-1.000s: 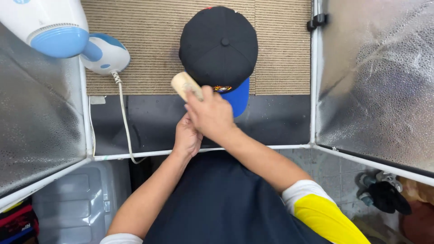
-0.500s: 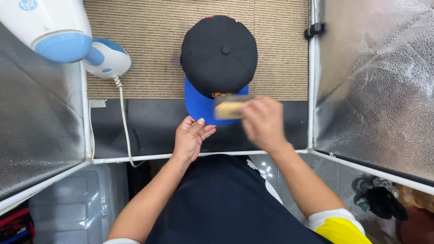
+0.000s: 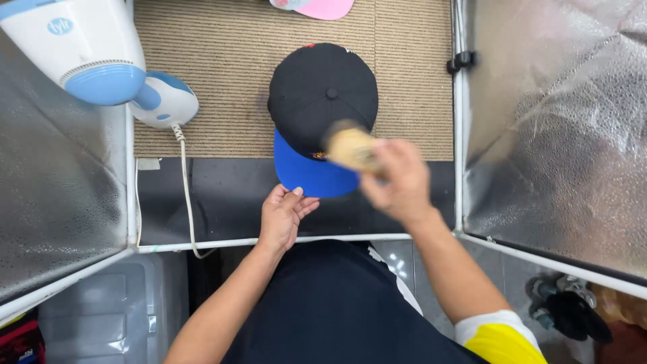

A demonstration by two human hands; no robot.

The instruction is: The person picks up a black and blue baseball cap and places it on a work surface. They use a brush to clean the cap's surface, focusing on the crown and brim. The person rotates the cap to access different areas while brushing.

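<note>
One round black cap (image 3: 322,94), blue brim (image 3: 306,175), tan brush (image 3: 350,147).

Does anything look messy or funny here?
Not much. The black cap sits neatly on the mat. The brush in the right hand is just blurry. A pink cap pokes in, cut off by the top edge.

Hands (image 3: 283,216), brush (image 3: 350,147), black cap (image 3: 322,94)
</note>
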